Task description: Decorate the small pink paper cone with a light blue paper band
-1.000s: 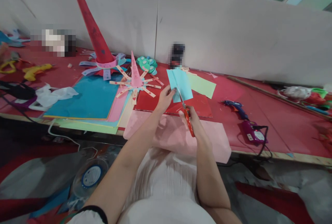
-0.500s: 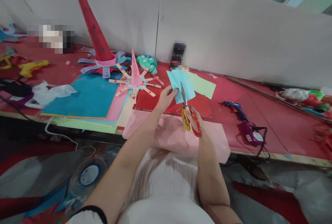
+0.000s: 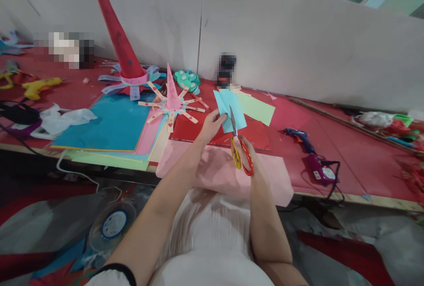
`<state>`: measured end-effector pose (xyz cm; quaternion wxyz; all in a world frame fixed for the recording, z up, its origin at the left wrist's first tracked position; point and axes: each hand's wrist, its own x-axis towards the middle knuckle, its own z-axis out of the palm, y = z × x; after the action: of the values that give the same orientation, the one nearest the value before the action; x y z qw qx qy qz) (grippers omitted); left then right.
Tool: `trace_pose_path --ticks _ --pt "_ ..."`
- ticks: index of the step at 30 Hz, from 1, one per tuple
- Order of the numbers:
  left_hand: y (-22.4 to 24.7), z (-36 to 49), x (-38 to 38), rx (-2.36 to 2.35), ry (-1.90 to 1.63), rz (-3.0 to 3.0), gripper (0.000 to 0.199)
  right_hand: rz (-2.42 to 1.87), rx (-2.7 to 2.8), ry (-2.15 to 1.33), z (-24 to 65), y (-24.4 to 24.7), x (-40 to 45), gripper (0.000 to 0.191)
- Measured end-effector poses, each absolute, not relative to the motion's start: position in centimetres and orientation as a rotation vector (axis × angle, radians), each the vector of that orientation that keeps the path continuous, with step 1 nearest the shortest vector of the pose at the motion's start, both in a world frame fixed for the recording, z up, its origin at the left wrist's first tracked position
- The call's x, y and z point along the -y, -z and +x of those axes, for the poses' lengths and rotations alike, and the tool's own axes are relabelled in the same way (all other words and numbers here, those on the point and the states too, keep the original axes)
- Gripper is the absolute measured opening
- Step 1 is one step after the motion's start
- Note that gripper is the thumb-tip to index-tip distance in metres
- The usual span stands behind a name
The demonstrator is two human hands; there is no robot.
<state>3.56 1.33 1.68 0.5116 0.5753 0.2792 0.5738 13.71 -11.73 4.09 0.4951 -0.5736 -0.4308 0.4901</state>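
Between thumb and fingers my left hand (image 3: 213, 125) pinches the left edge of a light blue sheet of paper (image 3: 236, 107), which has a crease down it. My right hand (image 3: 247, 145) is closed round the handles of a pair of scissors (image 3: 234, 122), one loop yellow and one red. The blades point up and away, lying over the blue paper; whether they are cutting into it I cannot tell. Beneath the hands are a shiny red sheet (image 3: 261, 138) and a pink cloth-like sheet (image 3: 225, 173) hanging over the table edge.
A pink paper cone with spokes (image 3: 172, 93) and a tall red cone (image 3: 122, 43) stand at the left. Blue sheets (image 3: 106, 122) lie before them. A green sheet (image 3: 256, 109), a blue glue gun (image 3: 300, 138) and a purple power block (image 3: 319, 171) lie right; a yellow glue gun (image 3: 41, 87) lies left.
The scissors and my right hand have shifted slightly left, and the handle loops sit a little closer together. The blue paper has turned slightly; my left hand still pinches it.
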Motion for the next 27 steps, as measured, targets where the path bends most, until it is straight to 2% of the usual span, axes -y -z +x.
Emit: trace_pose_path --ticks 13,27 --pt "-1.8 3.6 -1.2 -0.679 -1.364 1.375 0.024 -1.420 1.074 -1.098 13.4 -4.1 11.8 0.047" --pt "-2.0 3.6 -1.0 -0.671 -1.349 1.343 0.032 -1.561 1.016 -1.005 13.3 -3.4 11.6 0.046"
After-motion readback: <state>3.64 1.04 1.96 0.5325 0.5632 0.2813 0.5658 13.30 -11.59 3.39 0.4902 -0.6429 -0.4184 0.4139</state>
